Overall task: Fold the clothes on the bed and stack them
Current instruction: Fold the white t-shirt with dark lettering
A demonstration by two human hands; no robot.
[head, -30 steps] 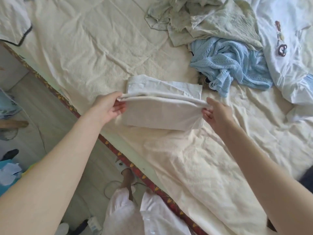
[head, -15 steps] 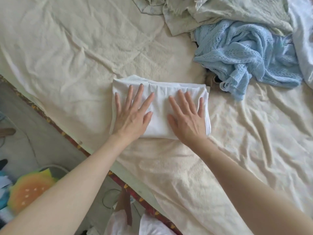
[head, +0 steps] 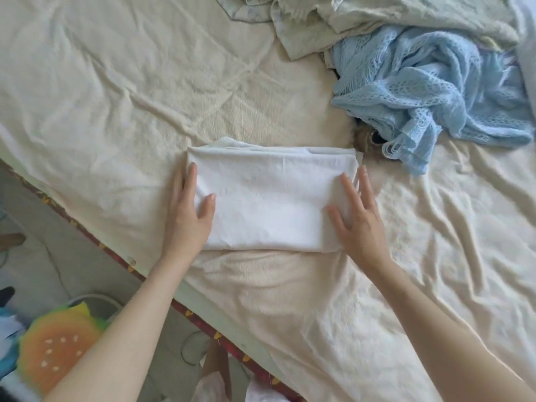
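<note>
Head view: one folded white garment under two flat, straight-fingered hands, left hand, right hand.

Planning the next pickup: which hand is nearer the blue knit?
Right. The right hand rests on the white cloth's end below the blue knit; the left hand is at the far end.

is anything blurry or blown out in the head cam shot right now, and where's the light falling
Head view: soft daylight, no hard shadows; the folded white garment is bright enough that its creases nearly wash out. Head view: the left hand and right hand show slight motion smear at the fingertips. Head view: wide-angle bending curves the bed edge, and the blue knit stays fairly crisp.
</note>
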